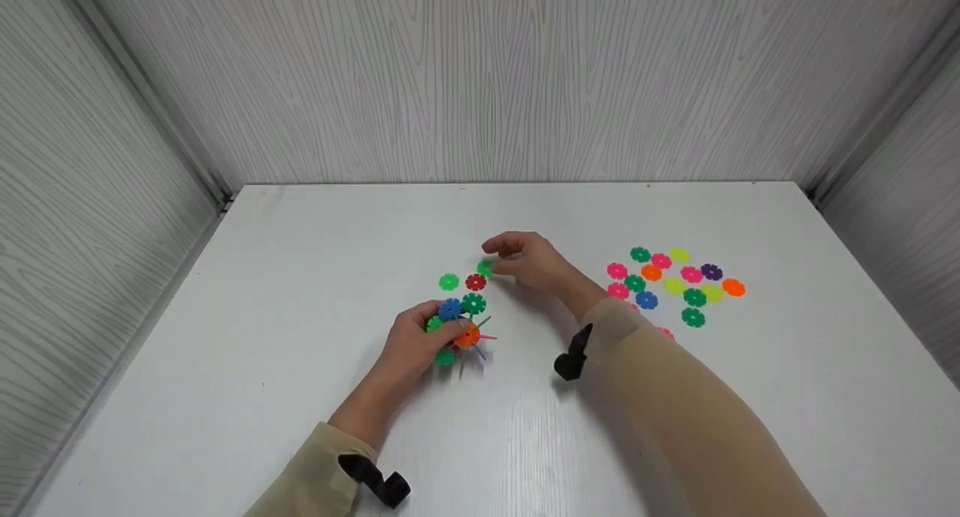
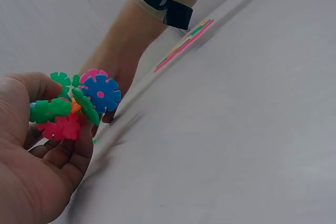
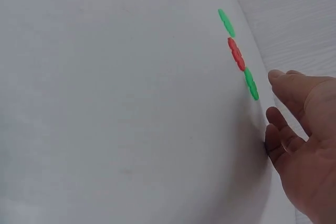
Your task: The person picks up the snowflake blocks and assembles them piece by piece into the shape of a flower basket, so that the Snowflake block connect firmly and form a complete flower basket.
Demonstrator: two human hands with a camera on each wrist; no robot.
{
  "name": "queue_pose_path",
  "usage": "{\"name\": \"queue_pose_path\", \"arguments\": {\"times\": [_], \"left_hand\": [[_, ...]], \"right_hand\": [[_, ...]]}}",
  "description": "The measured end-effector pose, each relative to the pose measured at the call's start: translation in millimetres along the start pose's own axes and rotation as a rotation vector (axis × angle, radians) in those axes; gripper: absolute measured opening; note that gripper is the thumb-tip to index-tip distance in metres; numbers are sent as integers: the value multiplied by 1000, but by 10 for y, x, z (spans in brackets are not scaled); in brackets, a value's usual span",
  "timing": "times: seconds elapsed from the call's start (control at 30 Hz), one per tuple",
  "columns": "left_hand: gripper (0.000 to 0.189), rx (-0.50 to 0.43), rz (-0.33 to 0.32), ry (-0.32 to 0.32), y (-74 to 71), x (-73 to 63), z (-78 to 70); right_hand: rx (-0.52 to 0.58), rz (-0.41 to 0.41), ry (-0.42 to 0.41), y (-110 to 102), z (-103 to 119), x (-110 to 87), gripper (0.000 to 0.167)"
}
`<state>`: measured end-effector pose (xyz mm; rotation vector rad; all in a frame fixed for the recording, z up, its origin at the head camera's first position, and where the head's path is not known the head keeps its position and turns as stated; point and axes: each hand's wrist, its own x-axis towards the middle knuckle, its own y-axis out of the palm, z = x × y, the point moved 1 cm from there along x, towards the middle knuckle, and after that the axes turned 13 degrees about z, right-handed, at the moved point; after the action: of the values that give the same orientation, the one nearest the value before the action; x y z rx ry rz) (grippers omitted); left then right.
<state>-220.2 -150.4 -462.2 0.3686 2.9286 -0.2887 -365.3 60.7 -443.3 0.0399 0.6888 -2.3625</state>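
My left hand [image 1: 411,343] grips a cluster of interlocked snowflake discs [image 1: 469,336], thumb on the near side. In the left wrist view, blue, green, pink and orange discs jut from the cluster [image 2: 101,94] at several angles. Farther back, my right hand [image 1: 534,264] hovers low over the table, its thumb and fingers parted with nothing between them. Its thumb overlaps a light green disc [image 1: 484,268] in the head view. Beside that lie a red disc [image 1: 475,282] and another light green disc [image 1: 448,281], flat in the right wrist view too.
Several loose discs in pink, green, yellow, orange, blue and purple lie spread on the right of the white table [image 1: 315,277], such as a purple disc [image 1: 712,272]. My right forearm hides part of this group. Wood-grain panels [image 1: 487,82] enclose the table's back and sides.
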Motion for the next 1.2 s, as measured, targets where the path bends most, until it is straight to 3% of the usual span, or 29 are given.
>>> {"name": "queue_pose_path", "arguments": {"times": [0.17, 0.4, 0.8, 1.0, 1.2], "left_hand": [[44, -19, -8, -31, -11, 4, -2], [46, -23, -9, -28, 3, -8, -13], [51, -63, 50, 12, 117, -33, -50], [54, -107, 99, 16, 202, -49, -27], [55, -173, 106, -21, 272, -41, -34]], "right_hand": [[-84, 57, 16, 36, -36, 30, 36], [-131, 47, 20, 36, -75, -57, 31], [-141, 23, 62, 78, -135, -455, 20], [-23, -30, 50, 94, -140, -747, 18], [81, -47, -83, 131, -111, -1030, 27]]}}
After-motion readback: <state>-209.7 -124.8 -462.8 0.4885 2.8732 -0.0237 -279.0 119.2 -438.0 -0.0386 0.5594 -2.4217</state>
